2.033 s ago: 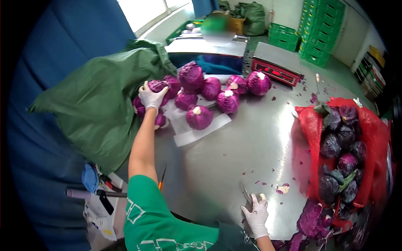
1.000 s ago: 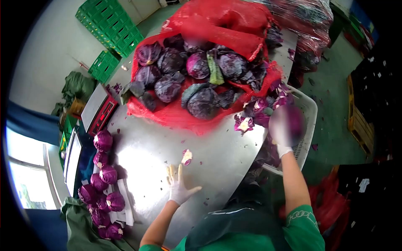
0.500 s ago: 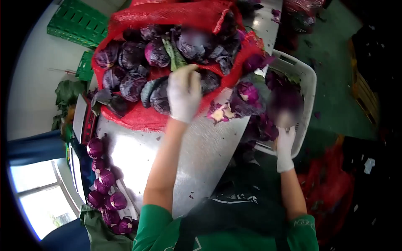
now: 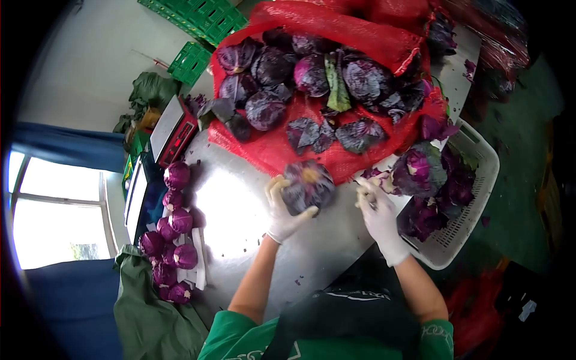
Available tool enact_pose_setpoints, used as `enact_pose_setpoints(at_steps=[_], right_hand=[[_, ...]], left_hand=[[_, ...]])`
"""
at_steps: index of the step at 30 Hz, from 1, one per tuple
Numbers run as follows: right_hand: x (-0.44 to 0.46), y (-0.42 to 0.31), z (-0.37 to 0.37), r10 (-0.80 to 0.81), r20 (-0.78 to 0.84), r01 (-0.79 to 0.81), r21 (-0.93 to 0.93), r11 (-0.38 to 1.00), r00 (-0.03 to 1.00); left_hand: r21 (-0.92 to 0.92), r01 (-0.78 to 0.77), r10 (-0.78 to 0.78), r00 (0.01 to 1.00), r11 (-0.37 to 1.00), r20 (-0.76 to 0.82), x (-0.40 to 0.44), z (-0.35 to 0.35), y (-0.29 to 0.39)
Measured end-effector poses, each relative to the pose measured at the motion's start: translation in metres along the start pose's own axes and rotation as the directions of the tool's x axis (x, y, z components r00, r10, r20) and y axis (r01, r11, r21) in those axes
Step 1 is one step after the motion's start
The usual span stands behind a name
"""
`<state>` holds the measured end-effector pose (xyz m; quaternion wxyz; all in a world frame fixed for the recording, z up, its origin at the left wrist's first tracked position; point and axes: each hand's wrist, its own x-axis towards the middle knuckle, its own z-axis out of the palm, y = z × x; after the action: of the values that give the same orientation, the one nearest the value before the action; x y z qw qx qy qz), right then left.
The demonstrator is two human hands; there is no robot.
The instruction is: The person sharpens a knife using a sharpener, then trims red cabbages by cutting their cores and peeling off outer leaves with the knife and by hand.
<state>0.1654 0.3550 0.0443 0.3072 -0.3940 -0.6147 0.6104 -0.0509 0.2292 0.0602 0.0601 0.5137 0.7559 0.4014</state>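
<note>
My left hand [image 4: 284, 211], in a white glove, grips a red cabbage [image 4: 308, 187] from its left side, fingers and thumb around it. The cabbage is tilted so its pale cut stem end shows, and motion smears its leaves a little. To its right, my gloved right hand [image 4: 379, 217] has its fingers curled closed; a small dark bit shows between them, too unclear to name. Just beyond both hands, a red mesh bag [image 4: 264, 153] lies spread open on the metal table [image 4: 240, 252], holding several dark untrimmed cabbages [image 4: 367, 81].
At right, a white basket [image 4: 489, 180] contains purple leaves [image 4: 425, 219]. Trimmed cabbages [image 4: 181, 221] stand in rows at the table's left, near a red scale [image 4: 179, 138]. Green crates [image 4: 191, 63] are behind. Loose leaves and a cut cabbage [image 4: 418, 169] sit by the basket.
My left hand has drawn a cabbage out of the bag toward me. My right hand has come from over the basket to the table, without the blurred purple mass. The view has shifted.
</note>
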Motion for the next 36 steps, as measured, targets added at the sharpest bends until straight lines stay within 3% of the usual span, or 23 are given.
enact_pose_setpoints(at_steps=[1,3,4,5,8,9,10,13,15,17,18,19,20,21,23,25,26,27,29,30,31,33,36], right_hand=[[0.015,0.001,0.015,-0.112,0.076,0.119,-0.099,0.988,0.991],[0.035,-0.010,0.041,-0.012,0.213,0.069,-0.258,0.964,0.977],[0.041,0.004,0.052,0.133,0.286,-0.048,-0.284,0.958,0.949],[0.039,-0.027,0.051,0.302,0.282,-0.202,-0.333,0.921,0.911],[0.019,0.011,0.065,0.086,0.247,-0.025,-0.240,0.970,0.965],[0.006,-0.001,0.062,0.313,0.300,-0.281,-0.146,0.949,0.901],[-0.009,-0.006,0.062,0.514,0.371,-0.529,-0.068,0.846,0.773],[-0.052,0.017,0.079,0.707,0.315,-0.770,0.170,0.614,0.633],[-0.068,0.023,0.087,0.750,0.344,-0.825,0.240,0.512,0.565],[-0.072,0.018,0.087,0.716,0.350,-0.775,0.050,0.630,0.604],[-0.074,0.016,0.088,0.715,0.349,-0.774,0.049,0.632,0.606],[-0.078,0.015,0.089,0.480,0.199,-0.499,0.055,0.865,0.854],[-0.082,0.012,0.089,0.163,0.055,-0.163,0.000,0.987,0.985],[-0.080,-0.007,0.084,0.157,0.058,-0.157,-0.010,0.988,0.986],[-0.077,-0.061,0.071,-0.261,0.434,0.440,-0.386,0.811,0.862],[-0.078,-0.078,0.073,-0.170,0.496,0.478,-0.600,0.641,0.851],[-0.075,-0.072,0.071,-0.140,0.443,0.428,-0.660,0.618,0.885],[-0.070,-0.065,0.064,-0.196,0.382,0.410,-0.632,0.658,0.903],[-0.062,-0.054,0.053,-0.263,0.300,0.398,-0.634,0.663,0.917],[-0.058,-0.051,0.049,-0.231,0.240,0.330,-0.578,0.746,0.943],[-0.055,-0.044,0.046,-0.258,0.214,0.332,-0.501,0.799,0.942],[-0.053,-0.048,0.048,-0.364,0.258,0.446,-0.485,0.752,0.895],[-0.048,-0.048,0.049,-0.362,0.153,0.383,-0.555,0.738,0.920]], left_hand=[[-0.106,0.070,-0.078,0.995,0.992,-0.070,-0.016,0.010,-0.006],[-0.258,0.208,-0.210,0.977,0.943,0.020,-0.024,0.012,0.001],[-0.572,0.333,-0.337,0.936,0.750,0.103,-0.029,0.014,0.018],[-0.604,0.374,-0.392,0.913,0.704,0.109,-0.034,0.014,0.016],[-0.442,0.450,-0.437,0.889,0.776,0.139,-0.058,-0.002,0.009],[-0.314,0.488,-0.467,0.872,0.814,0.144,-0.065,-0.015,0.021],[-0.419,0.525,-0.496,0.848,0.741,0.186,-0.073,-0.028,0.034],[-0.542,0.571,-0.434,0.821,0.617,0.371,-0.092,-0.077,0.054],[-0.479,0.571,-0.419,0.819,0.667,0.392,-0.117,-0.087,0.039],[-0.500,0.497,-0.356,0.865,0.709,0.354,-0.131,-0.091,0.031],[-0.587,0.574,-0.477,0.814,0.571,0.333,-0.139,-0.088,0.025],[-0.590,0.572,-0.473,0.815,0.570,0.333,-0.142,-0.085,0.020],[-0.509,0.579,-0.499,0.813,0.637,0.300,-0.145,-0.079,0.016],[-0.425,0.582,-0.522,0.812,0.694,0.260,-0.145,-0.073,0.016],[-0.362,0.534,-0.491,0.845,0.764,0.210,-0.129,-0.065,0.036],[-0.760,0.408,-0.439,0.880,0.507,0.180,-0.110,-0.063,0.055],[-0.825,0.444,-0.449,0.852,0.350,0.268,-0.106,-0.070,0.058],[-0.827,0.441,-0.440,0.856,0.349,0.271,-0.108,-0.070,0.053],[-0.764,0.499,-0.392,0.852,0.410,0.346,-0.112,-0.066,0.037],[-0.577,0.502,-0.362,0.865,0.645,0.348,-0.113,-0.065,0.034],[-0.576,0.499,-0.353,0.866,0.648,0.354,-0.112,-0.062,0.033],[-0.074,0.111,-0.082,0.945,0.991,0.315,-0.089,-0.057,0.053],[-0.043,-0.021,0.032,0.957,0.999,0.288,-0.071,-0.026,0.051]])
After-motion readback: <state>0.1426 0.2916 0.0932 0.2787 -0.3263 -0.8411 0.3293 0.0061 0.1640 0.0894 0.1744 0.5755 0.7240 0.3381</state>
